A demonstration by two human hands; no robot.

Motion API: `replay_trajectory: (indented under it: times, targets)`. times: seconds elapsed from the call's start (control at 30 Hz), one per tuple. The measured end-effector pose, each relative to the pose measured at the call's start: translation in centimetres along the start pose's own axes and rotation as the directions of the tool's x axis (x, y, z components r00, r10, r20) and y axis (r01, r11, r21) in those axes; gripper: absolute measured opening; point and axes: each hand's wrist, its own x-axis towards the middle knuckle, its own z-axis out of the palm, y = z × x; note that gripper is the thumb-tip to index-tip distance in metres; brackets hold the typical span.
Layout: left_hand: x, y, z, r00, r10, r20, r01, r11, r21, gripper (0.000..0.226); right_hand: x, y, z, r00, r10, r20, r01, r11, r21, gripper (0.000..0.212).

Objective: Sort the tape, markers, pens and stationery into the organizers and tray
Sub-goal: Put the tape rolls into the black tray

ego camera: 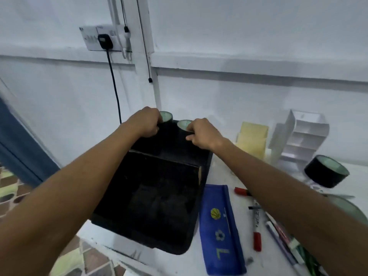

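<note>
A black tray lies on the white table. At its far end stand two black tape rolls with pale green cores. My left hand grips the left tape roll, and my right hand grips the right tape roll. A third black tape roll sits on the table at the right. Red-capped markers and several pens lie to the right of a blue pencil case. A white organizer stands at the back right.
Yellow sticky notes sit in a holder beside the white organizer. A dark board lies inside the tray. A black cable hangs from the wall socket behind the tray. The table's front edge runs at the lower left, above a patterned floor.
</note>
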Motion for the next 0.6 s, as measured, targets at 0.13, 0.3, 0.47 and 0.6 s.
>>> replay_trajectory:
  times: [0.13,0.3,0.47,0.6]
  targets:
    - [2.4,-2.2,4.1,1.000,-0.008,0.026,0.010,0.999,-0.047,0.033,2.8,0.3,3.7,0.997,0.075,0.024,-0.074,0.997,-0.013,0.015]
    - [4.7,-2.6,8.0,0.991,-0.050,0.125,0.058,0.997,-0.057,0.041,4.7,0.9,7.1,0.995,0.093,0.023,-0.091,0.994,-0.057,0.022]
    - [5.6,-3.2,9.9,0.989,-0.045,0.141,0.056,0.996,-0.074,0.037,5.5,1.5,9.2,0.991,0.129,0.041,-0.125,0.988,-0.086,0.017]
    - [5.6,-3.1,10.6,0.991,-0.037,0.129,0.042,0.999,-0.035,0.034,5.5,2.1,9.8,0.993,0.099,0.067,-0.091,0.988,-0.121,0.015]
